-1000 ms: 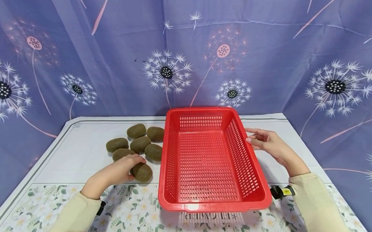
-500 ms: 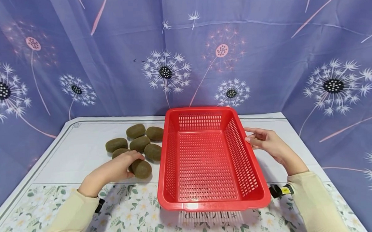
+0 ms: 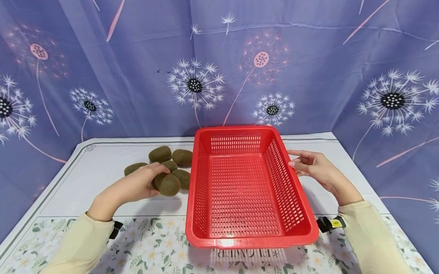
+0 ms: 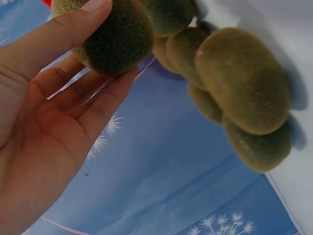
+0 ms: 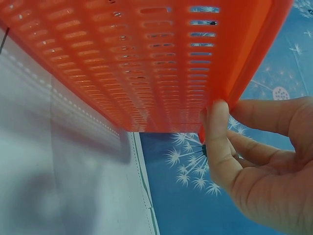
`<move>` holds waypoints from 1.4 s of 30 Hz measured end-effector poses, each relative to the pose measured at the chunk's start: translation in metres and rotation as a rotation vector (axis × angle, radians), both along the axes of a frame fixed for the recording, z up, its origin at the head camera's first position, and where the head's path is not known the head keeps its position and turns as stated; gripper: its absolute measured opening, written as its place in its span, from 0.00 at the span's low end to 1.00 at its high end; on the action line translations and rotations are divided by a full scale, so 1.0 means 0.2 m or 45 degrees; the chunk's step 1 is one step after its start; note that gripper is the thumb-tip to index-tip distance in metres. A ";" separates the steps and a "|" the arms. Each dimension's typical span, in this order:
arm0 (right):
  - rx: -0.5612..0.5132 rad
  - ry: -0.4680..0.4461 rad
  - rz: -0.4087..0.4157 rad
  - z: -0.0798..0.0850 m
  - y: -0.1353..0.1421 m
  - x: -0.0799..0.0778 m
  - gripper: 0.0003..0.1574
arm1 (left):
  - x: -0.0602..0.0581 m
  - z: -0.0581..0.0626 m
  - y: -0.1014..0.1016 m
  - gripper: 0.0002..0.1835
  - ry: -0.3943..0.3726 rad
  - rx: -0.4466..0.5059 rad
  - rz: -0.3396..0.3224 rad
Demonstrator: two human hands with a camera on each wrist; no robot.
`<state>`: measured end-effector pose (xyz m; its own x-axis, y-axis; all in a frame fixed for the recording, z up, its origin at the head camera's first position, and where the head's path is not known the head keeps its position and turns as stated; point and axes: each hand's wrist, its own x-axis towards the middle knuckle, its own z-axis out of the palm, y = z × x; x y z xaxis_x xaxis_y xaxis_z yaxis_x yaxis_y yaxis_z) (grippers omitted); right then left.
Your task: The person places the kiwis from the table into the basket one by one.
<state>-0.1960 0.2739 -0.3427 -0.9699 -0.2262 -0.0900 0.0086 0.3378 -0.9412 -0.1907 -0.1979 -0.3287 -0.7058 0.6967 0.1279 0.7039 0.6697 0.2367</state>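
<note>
My left hand (image 3: pixel 132 184) grips a brown fuzzy kiwi (image 3: pixel 169 185), thumb on one side and fingers on the other. A shadow falls on the white cloth below it. In the left wrist view the held kiwi (image 4: pixel 120 41) is at the top, cut by the frame edge. Several more kiwis (image 3: pixel 160 154) lie in a cluster behind and beside this hand, some partly hidden by it. At the right, my right hand (image 3: pixel 320 169) pinches the side rim of a red slotted plastic basket (image 3: pixel 252 244); the right wrist view shows thumb and fingers on either side of that rim.
The basket stands at the middle of the table, its inner floor (image 3: pixel 239 192) bare. White cloth (image 3: pixel 79 186) covers the back of the table, a floral cloth (image 3: pixel 154 252) the front. Purple dandelion curtains (image 3: pixel 137 67) enclose the back and sides.
My left hand has lifted the kiwi from the front of the cluster and moved it up and slightly back. The right hand and the basket stay in place.
</note>
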 end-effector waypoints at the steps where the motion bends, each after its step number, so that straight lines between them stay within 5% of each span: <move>1: 0.005 0.000 0.000 0.00 0.00 0.00 0.35 | -0.01 0.01 0.00 0.26 0.007 0.007 -0.001; 19: 0.023 0.007 -0.015 -0.01 0.01 0.00 0.36 | 0.01 0.17 0.15 0.27 0.047 0.160 0.034; 29: 0.010 0.003 -0.013 -0.02 0.01 0.00 0.35 | 0.04 0.14 0.32 0.28 0.025 0.256 -0.070; 42: -0.018 0.011 0.010 -0.01 0.00 -0.01 0.36 | 0.08 0.07 0.53 0.26 0.056 0.119 -0.188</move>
<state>-0.1971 0.2748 -0.3449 -0.9687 -0.2353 -0.0785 -0.0022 0.3246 -0.9459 -0.1744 -0.0924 -0.3152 -0.5892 0.7759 0.2254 0.8039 0.5350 0.2599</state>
